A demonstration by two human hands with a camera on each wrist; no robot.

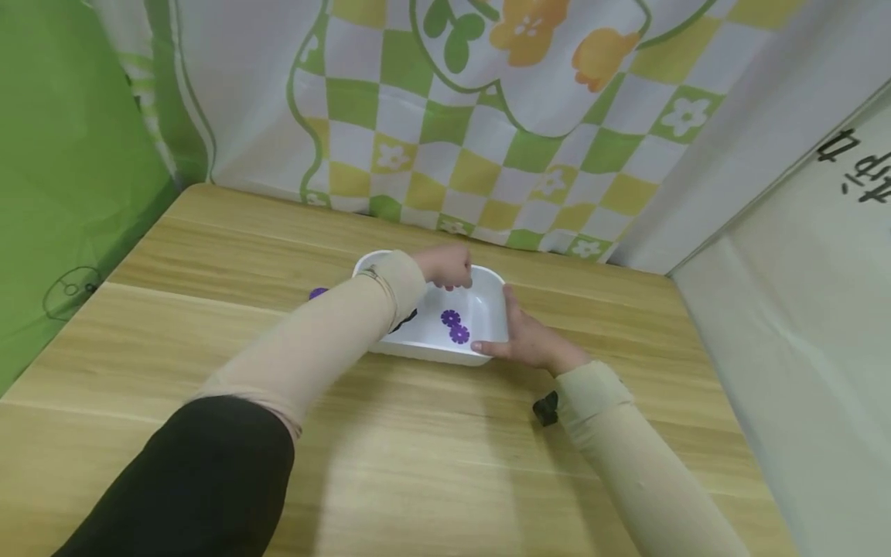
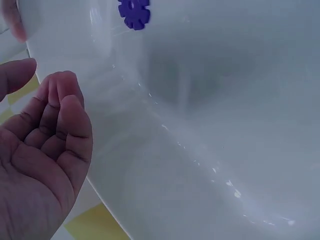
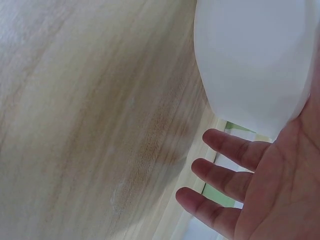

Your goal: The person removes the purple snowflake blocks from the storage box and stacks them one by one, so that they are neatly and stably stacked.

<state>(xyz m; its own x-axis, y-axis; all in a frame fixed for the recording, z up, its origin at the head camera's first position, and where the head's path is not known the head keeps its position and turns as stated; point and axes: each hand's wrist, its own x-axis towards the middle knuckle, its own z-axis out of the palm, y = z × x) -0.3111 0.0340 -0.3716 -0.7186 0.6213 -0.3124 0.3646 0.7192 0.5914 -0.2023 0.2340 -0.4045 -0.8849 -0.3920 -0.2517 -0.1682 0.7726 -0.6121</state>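
A white plastic tray (image 1: 433,346) sits on the wooden table. Two purple notched discs (image 1: 455,327), like snowflake building pieces, lie touching in its right half; one purple disc (image 2: 134,12) shows in the left wrist view. My left hand (image 1: 447,265) is above the far side of the tray. Its fingers are loosely curled with the thumb apart, and I see nothing held. With thumb and forefinger, my right hand (image 1: 527,338) holds the tray's right end, while three fingers (image 3: 220,177) spread out beside the tray. My left forearm hides the tray's left part.
Another purple piece (image 1: 318,292) peeks out left of the tray, partly behind the left sleeve. Small black devices show at both wrists. A checked, flowered curtain (image 1: 445,162) hangs along the table's far edge. A pale wall (image 1: 800,309) borders the right side.
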